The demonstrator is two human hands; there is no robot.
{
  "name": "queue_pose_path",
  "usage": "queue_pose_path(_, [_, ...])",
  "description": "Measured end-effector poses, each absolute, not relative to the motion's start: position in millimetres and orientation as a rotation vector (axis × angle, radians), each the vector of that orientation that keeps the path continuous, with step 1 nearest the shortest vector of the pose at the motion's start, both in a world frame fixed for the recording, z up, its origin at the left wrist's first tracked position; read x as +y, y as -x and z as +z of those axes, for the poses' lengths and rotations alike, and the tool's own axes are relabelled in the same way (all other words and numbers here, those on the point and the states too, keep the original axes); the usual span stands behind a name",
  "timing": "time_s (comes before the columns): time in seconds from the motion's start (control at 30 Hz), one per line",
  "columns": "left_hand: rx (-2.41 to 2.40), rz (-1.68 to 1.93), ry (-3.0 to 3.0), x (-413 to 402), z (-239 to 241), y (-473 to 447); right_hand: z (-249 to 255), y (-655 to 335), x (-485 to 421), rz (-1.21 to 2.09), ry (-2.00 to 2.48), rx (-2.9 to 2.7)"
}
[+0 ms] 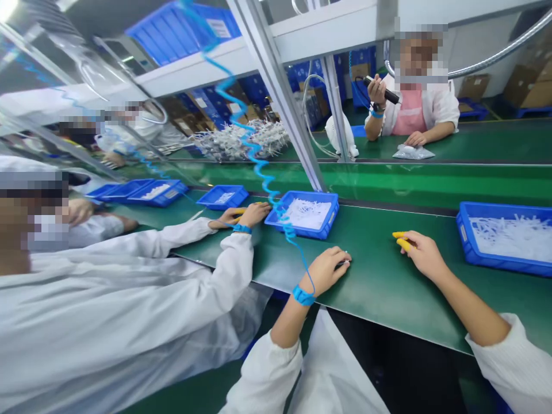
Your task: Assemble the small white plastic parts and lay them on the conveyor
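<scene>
Head view: I have the left hand (330,269) curled over the counter (366,293), a small piece (342,264) at its fingertips; its grip and the piece's long axis, I can't tell. My right hand (425,253), fingers slightly parted, points left. The right blue tray (500,260) holds white strips (513,233); so does the middle blue tray (317,233).

The person is wearing white sleeves (267,374), a corded blue wristband (303,296) — and yellow finger covers (404,245) on the right hand (425,257).
</scene>
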State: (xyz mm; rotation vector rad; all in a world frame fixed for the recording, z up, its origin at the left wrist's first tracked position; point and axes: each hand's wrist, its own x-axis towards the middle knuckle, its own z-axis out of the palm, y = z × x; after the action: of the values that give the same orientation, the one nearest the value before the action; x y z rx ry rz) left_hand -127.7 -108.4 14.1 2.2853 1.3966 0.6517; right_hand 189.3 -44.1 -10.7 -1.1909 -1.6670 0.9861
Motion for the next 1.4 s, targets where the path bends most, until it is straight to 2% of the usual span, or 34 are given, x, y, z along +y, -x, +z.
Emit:
queue_pose_path(0.2, [1.161,0.977,-1.772,-52,22,58,-6,-189,-37,1.278,1.063,-1.279])
queue_pose_path(0.37, [0.863,1.030,-1.293,2,3,3,-5,-197,-29,1.272,1.040,-1.009])
queue_pose_path(0.5, [0.806,1.001,-1.088,12,-13,-11,-8,-205,-24,1.242,1.079,-0.983])
queue_pose_path(0.93, [0.831,0.965,-1.010,6,-13,-12,-14,-204,-22,1.186,1.096,-1.233])
queue_pose_path(1.4, [0.820,0.986,-1.048,7,-18,-9,-14,-203,-22,1.232,1.090,-1.150])
